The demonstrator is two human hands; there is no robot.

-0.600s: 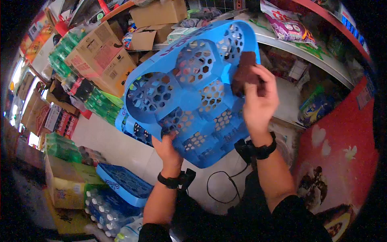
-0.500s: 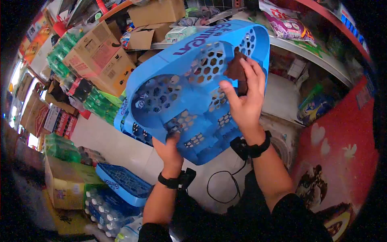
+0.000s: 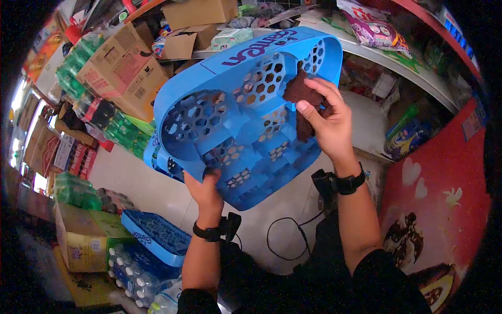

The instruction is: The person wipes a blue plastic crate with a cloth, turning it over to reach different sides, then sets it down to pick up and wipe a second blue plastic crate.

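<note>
I hold a blue plastic crate (image 3: 230, 78) up in front of me, its perforated honeycomb underside facing me and tilted. My left hand (image 3: 205, 191) grips its lower edge from below. My right hand (image 3: 327, 123) presses a dark brown cloth (image 3: 299, 93) against the crate's upper right part, fingers closed around the cloth. Both wrists wear black bands.
Another blue crate (image 3: 154, 235) lies on the floor at lower left beside packs of water bottles (image 3: 133, 275). Cardboard boxes (image 3: 123, 70) and green bottle packs (image 3: 78, 68) are stacked on the left. A red cabinet (image 3: 444, 199) stands at right, shelves with snack bags (image 3: 374, 29) above.
The crate has tipped and shifted slightly left and down. My right hand with the cloth has slid leftwards and down across the crate's surface.
</note>
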